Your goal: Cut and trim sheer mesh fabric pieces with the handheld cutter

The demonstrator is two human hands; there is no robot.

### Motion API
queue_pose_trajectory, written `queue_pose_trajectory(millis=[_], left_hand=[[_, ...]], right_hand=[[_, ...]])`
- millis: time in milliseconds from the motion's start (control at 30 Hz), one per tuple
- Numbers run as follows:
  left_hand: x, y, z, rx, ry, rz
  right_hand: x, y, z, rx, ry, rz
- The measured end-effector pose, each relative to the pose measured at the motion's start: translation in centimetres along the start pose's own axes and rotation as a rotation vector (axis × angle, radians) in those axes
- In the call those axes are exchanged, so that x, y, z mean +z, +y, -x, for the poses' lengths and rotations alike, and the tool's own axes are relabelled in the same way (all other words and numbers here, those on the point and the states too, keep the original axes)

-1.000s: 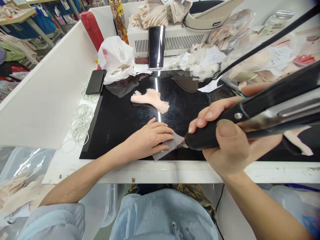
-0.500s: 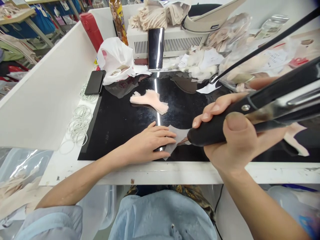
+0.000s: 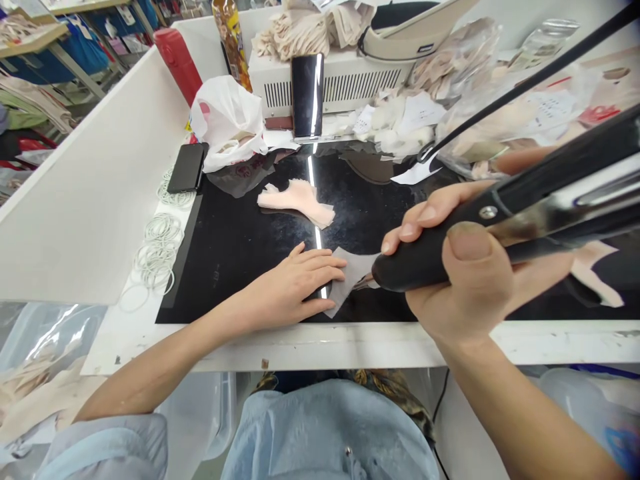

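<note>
My left hand [image 3: 305, 280] lies flat with its fingers apart, the fingertips on the left edge of a thin, translucent grey piece of material [image 3: 345, 283]. My right hand [image 3: 465, 267] is wrapped round a thick black-handled tool [image 3: 415, 263] with a metal strip along it; its exact kind is unclear. The handle's rounded end overlaps the right side of the grey piece, where a narrow brownish tip shows. Beyond my left hand lies a small stack of pale pink, curved cut pieces [image 3: 297, 200]. Another pale cut piece [image 3: 595, 273] is right of my right wrist.
The black work surface [image 3: 240, 267] has a white front edge [image 3: 320, 347]. White elastic loops [image 3: 155, 260] and a dark phone [image 3: 187, 168] lie at left. A second phone [image 3: 307, 93] leans at the back beside a white plastic bag [image 3: 227, 123]. A black rod [image 3: 525, 87] slants in from upper right.
My left hand has slid slightly left, and more of the grey piece shows. My right hand keeps its grip on the tool with hardly any shift. The view has moved a little.
</note>
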State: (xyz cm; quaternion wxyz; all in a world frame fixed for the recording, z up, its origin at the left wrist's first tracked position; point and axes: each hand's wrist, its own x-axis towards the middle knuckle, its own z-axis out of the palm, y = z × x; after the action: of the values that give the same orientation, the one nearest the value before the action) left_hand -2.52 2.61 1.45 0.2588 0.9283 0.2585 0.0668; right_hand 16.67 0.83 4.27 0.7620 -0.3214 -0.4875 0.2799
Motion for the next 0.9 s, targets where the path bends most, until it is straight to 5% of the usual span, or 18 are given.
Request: queue_pose_trajectory(millis=[300,900], left_hand=[[0.4,0.3,-0.2,-0.012,-0.018,-0.032],[0.1,0.4,-0.2,-0.018,-0.03,-0.042]], right_hand=[[1.2,-0.4,0.4,-0.03,0.004,0.026],[-0.8,0.4,0.7,-0.025,-0.056,-0.107]])
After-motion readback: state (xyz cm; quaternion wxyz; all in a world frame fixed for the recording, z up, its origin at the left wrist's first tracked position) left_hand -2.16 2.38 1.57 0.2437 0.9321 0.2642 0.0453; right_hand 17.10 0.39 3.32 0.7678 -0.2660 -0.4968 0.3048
